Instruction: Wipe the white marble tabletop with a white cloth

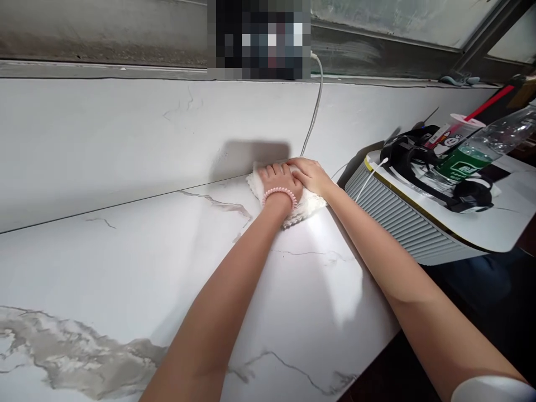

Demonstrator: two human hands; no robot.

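A white cloth (pixel 312 206) with a frilled edge lies on the white marble-patterned table, close to the wall. Flat on top of it rests my left hand (pixel 281 183), its fingers stretched out and slightly apart, with a pink coil band (pixel 280 192) around the wrist. My right hand (pixel 312 174) lies just to the right, fingers extended over the cloth's far part, and its thumb side touches my left hand. Both palms face down, and neither visibly grips the cloth. Part of the cloth is hidden under the hands.
At right, a ribbed white cabinet (pixel 402 218) carries a plastic bottle (pixel 464 162), a cup (pixel 456 131) with a red straw, and a black strapped device (pixel 419 151). A white cable (pixel 317 106) hangs down the wall from a blurred-out object (pixel 268 42) on the ledge.
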